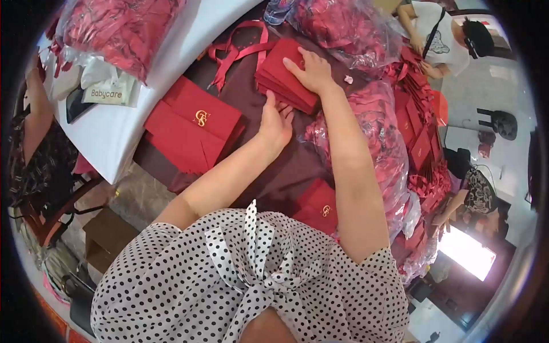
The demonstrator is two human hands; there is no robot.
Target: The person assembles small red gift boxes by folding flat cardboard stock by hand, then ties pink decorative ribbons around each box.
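A stack of red folded paper bags, its layers slightly fanned, lies on the dark tablecloth in front of me. My right hand rests on top of the stack near its right side, thumb and fingers spread. At the stack's near edge is my left hand, palm partly turned up, fingers loosely bent and apart, its tips close to or touching the bags. To the left lies another pile of red bags with a gold monogram. Another monogrammed red bag is near my waist, between my forearms.
Red ribbon lies behind the stack. Plastic sacks of red items crowd the right, with another sack on a white table. A water bottle stands at the back. People are around the table.
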